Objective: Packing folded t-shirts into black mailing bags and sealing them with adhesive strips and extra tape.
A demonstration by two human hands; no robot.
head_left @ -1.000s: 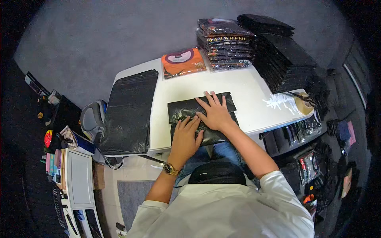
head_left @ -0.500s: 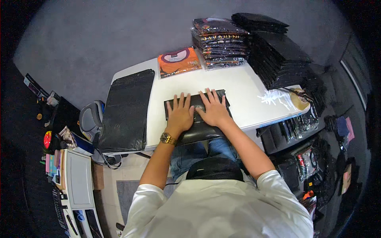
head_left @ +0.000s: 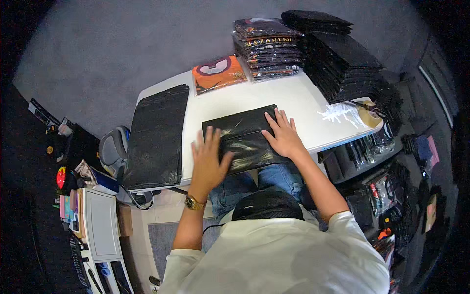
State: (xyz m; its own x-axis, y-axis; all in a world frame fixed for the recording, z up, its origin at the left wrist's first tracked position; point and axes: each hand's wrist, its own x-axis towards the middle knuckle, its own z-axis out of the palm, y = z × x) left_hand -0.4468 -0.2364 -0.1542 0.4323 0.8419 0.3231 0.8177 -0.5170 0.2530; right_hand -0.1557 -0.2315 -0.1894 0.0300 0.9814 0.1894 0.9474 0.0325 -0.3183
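A flat black plastic package (head_left: 243,139) lies at the near edge of the white table (head_left: 306,110), with a fold line running across its shiny surface. My left hand (head_left: 208,164), slightly blurred, is at the package's left side with fingers apart; a gold watch (head_left: 194,202) is on that wrist. Fingers spread, my right hand (head_left: 285,137) rests along the package's right edge. Neither hand grips anything. What the package contains is hidden.
A stack of flat black plastic bags (head_left: 156,137) covers the table's left end. Behind are an orange shirt in clear wrap (head_left: 220,76), stacked wrapped shirts (head_left: 268,51) and a tall pile of black packages (head_left: 340,66). White strips (head_left: 339,113) and a tape roll (head_left: 371,116) lie right.
My hands have moved apart, from the middle of the package to its two sides. The upper flap now lies flatter, and more of the package shows.
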